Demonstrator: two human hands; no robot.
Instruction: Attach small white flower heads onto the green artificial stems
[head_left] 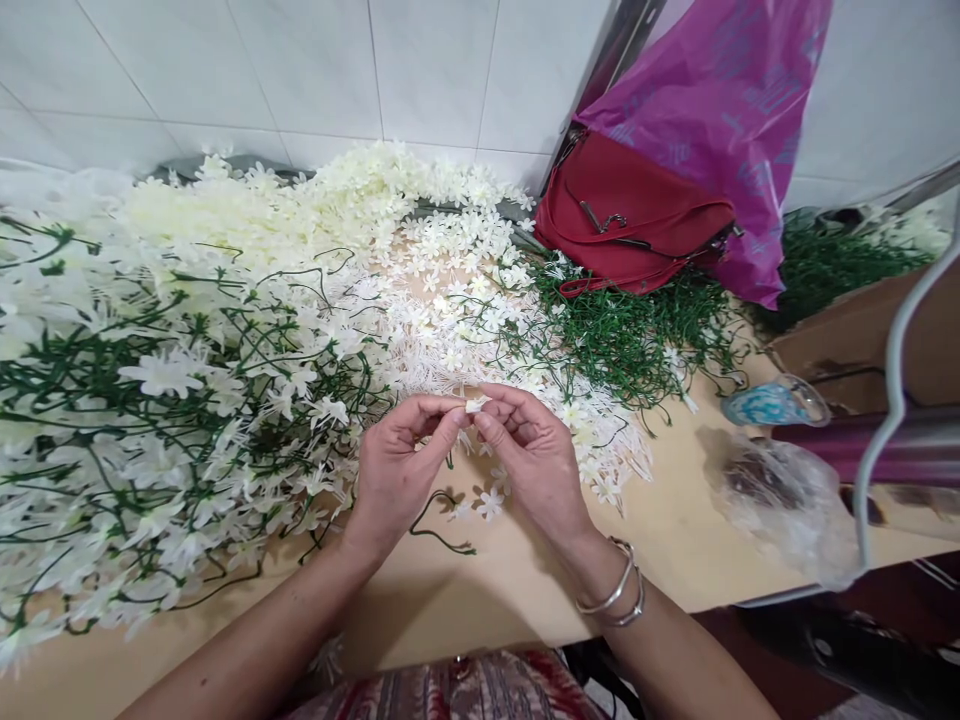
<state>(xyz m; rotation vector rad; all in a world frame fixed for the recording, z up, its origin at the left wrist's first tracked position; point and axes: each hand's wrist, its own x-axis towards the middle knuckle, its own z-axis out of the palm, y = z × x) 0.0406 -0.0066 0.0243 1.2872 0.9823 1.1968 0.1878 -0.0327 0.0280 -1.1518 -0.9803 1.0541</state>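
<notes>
I'm watching the small, whitish, blocky piece of soft-looking material (475, 405), and here it sits right at the fingertips, midway between the left hand (409, 465) and the right hand (529, 455), neither clearly nearer. Its longer side seems to run crosswise, hand to hand. Both hands are pinched closed on it, thumb against forefinger, the right's other fingers loosely curled; what exactly the piece is, I can't tell. Just beyond lies the heap of thin white plastic-looking strands (420, 350), close behind the knuckles. Nearer me, on the pale tan desk (660, 520), there's a loose, curved, dark-green plastic-looking stem (442, 545) below the left hand and a flat white star-shaped artificial flower (490, 504) between the wrists. The big pile of white artificial flowers on green stems (165, 400) crowds the left side, I'd say tightest there; the tangled green plastic-looking stems (622, 325) lie off to the far right, under the red leather-look handbag (637, 225).
</notes>
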